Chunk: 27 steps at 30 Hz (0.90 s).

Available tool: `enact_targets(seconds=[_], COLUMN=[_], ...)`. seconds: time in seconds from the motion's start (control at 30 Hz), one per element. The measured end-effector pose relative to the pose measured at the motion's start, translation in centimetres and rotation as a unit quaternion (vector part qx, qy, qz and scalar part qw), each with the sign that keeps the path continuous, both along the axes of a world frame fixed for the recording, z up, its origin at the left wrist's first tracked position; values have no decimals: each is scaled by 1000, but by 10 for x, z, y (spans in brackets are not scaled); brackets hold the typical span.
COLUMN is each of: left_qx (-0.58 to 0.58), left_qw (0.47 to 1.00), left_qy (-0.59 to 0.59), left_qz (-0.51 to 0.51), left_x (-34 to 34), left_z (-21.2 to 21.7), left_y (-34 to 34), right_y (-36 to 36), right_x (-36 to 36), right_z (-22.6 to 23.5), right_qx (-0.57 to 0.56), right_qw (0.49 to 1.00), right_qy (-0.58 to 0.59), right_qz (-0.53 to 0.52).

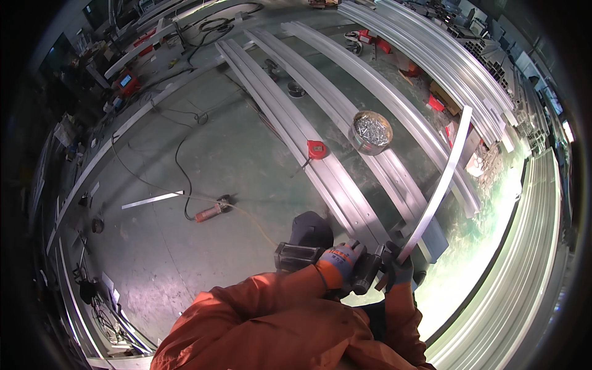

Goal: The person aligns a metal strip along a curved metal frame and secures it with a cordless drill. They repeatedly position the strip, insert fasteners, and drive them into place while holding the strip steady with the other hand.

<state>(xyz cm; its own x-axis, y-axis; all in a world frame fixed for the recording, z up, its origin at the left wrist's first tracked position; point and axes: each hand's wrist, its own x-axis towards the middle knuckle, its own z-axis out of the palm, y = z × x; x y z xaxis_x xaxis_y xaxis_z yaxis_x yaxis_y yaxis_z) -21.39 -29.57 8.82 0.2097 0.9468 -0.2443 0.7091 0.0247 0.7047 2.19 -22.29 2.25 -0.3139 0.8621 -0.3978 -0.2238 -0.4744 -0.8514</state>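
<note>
My left hand [341,259], in a grey and orange glove, is wrapped around the handle of a black cordless drill [368,271]. The drill's battery end [296,256] sticks out to the left of my wrist. Close by on the right, my right hand [399,272] wears a dark glove and is closed around the near end of a flat metal strip [439,185]. The strip slants up and to the right across the long metal profiles [345,194]. The drill's tip lies beside my right hand and cannot be made out. A dark knee [311,228] shows beyond my left hand.
A red tape measure [317,149] and a round tin of screws [372,132] rest on the profiles. An angle grinder [213,208] with its cord and a loose strip [152,200] lie on the floor at left. Stacked profiles [512,265] run along the right.
</note>
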Motion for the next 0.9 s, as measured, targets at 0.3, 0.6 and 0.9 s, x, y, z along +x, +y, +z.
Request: enact_targets(seconds=[0.3, 0.6, 0.9], left_qx=[84, -235, 80], left_qw=[995, 902, 798], left_qy=[-42, 176, -395], left_qz=[-45, 316, 448], left_x=[1, -257, -218], left_z=[-24, -194, -363], left_y=[-14, -65, -125], right_y=[-1, 17, 12], right_x=[-9, 23, -27], right_z=[-27, -78, -55], right_qx=[-65, 14, 40], right_qw=[998, 996, 986], right_qy=[-23, -62, 34], right_qz=[-15, 60, 159])
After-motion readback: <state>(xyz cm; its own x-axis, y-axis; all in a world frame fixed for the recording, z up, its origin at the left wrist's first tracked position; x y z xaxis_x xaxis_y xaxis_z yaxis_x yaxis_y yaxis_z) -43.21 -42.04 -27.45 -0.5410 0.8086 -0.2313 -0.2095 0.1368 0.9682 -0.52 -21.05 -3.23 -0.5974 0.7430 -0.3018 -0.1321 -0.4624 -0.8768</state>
